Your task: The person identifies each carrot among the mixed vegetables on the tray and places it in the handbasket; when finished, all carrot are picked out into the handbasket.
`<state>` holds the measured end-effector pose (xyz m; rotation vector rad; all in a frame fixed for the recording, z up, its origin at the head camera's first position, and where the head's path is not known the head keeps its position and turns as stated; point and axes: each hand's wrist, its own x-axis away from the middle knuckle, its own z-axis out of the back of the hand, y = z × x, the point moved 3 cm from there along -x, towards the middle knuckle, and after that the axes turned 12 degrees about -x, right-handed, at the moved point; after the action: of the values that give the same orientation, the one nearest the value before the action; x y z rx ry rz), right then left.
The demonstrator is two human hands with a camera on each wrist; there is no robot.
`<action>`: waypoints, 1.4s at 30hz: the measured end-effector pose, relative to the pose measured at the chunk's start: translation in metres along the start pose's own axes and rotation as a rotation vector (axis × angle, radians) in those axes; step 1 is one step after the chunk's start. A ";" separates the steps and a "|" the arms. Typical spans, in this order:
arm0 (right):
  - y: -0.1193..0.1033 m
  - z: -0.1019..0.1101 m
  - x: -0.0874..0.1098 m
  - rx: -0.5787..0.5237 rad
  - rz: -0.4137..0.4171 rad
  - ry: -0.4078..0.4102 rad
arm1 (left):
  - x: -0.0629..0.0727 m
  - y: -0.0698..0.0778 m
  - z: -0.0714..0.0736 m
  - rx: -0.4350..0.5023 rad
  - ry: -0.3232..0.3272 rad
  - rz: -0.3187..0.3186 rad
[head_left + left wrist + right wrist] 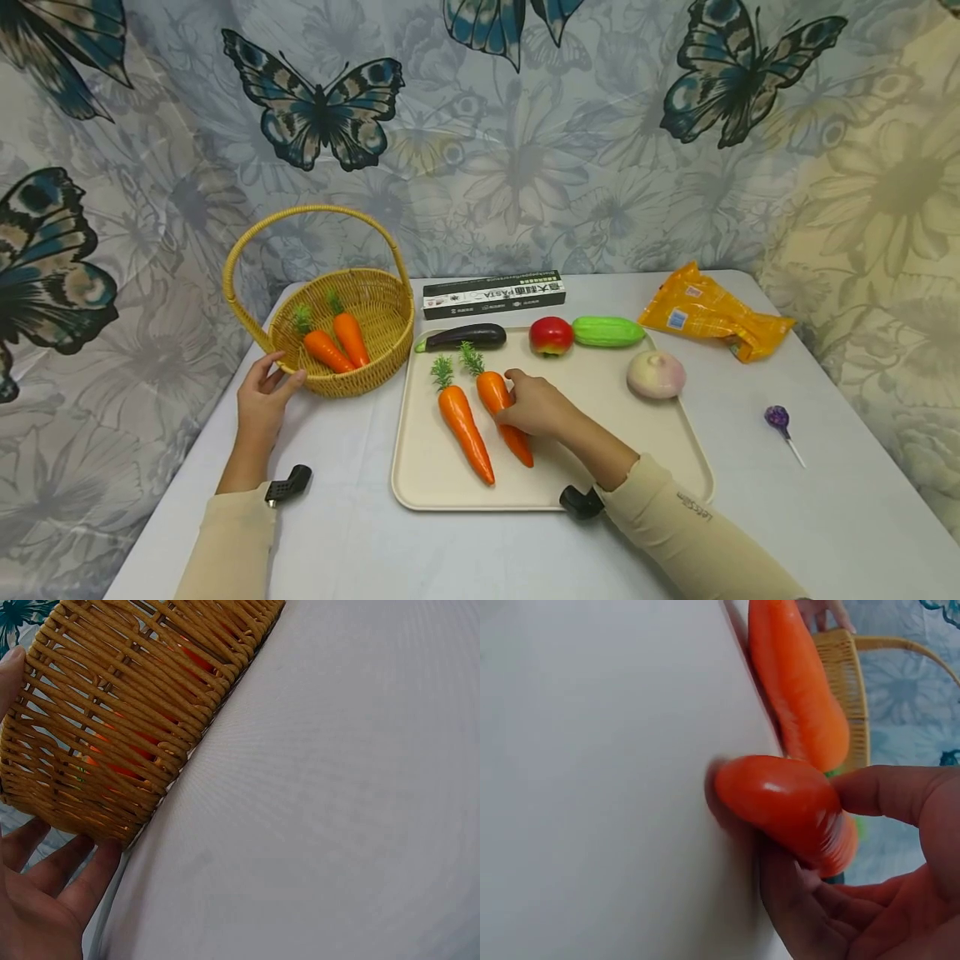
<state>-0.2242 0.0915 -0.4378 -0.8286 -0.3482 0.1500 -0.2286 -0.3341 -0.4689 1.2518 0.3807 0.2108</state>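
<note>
My right hand (542, 405) pinches the right-hand carrot (492, 392) on a cream tray (600, 487), thumb on one side and fingers on the other. In the right wrist view, that carrot (780, 799) has its tapered end towards the camera. Beside it lies another orange carrot (463, 429) with a green top. At the left, my left hand (261, 404) grips the near left side of a wicker basket (367, 379) with a tall handle. Two carrots (348, 335) rest inside the basket. The left wrist view shows fingers (94, 881) against the woven wall.
Along the tray's back lie an eggplant (468, 336), a red fruit (551, 336) and a green cucumber-like vegetable (607, 332). A pinkish-white round vegetable (656, 374) sits at its right edge. Beyond are a pasta box (495, 296), an orange bag (708, 312) and a lollipop (777, 418).
</note>
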 end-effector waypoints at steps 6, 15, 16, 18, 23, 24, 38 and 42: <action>0.000 0.006 0.001 -0.145 0.018 -0.013 | -0.001 0.001 0.002 0.007 0.002 -0.010; -0.002 0.011 -0.004 -0.336 0.021 -0.032 | -0.001 0.002 -0.001 0.006 -0.012 -0.042; -0.003 0.012 -0.005 -0.349 0.021 -0.031 | -0.001 0.002 -0.002 0.001 -0.016 -0.041; -0.005 0.012 -0.007 -0.364 0.024 -0.030 | -0.002 0.002 -0.003 -0.001 -0.023 -0.038; -0.014 0.011 -0.013 -0.380 0.054 -0.051 | -0.002 0.003 -0.003 -0.017 -0.024 -0.029; -0.017 0.011 -0.014 -0.380 0.060 -0.055 | -0.002 0.002 -0.003 -0.020 -0.023 -0.028; -0.057 0.002 -0.045 -0.379 0.131 -0.121 | -0.003 -0.001 -0.001 -0.007 -0.012 -0.039; -0.068 -0.007 -0.053 -0.436 0.154 -0.155 | -0.002 -0.001 0.000 -0.015 -0.005 -0.025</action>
<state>-0.2720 0.0271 -0.4044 -1.2798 -0.4721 0.2894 -0.2299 -0.3352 -0.4695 1.2318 0.3895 0.1883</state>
